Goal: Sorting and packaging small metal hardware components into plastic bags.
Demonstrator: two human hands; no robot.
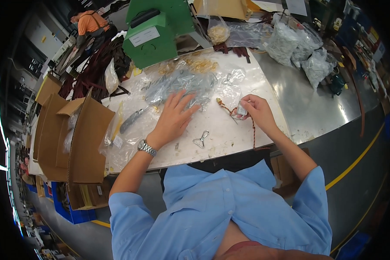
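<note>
My left hand (176,116) lies over the near edge of a clear plastic bag (160,89) of grey metal parts, its fingers spread and holding nothing. At the right of the white worktop, my right hand (257,111) pinches a small flat silver metal piece (241,109) between thumb and fingers. A reddish-brown braided cord (254,132) runs beside that piece and hangs over the table's front edge; whether the two are joined I cannot tell. Between my hands, nearer to me, a bent silver wire fitting (200,139) with a triangular shape rests on the worktop.
A green machine (151,41) stands at the back. Open cardboard boxes (89,143) crowd the left, with a blue crate (73,212) below. Bags of metal parts (286,41) sit on a steel surface (310,106) to the right. A person in orange (91,22) bends over at far left.
</note>
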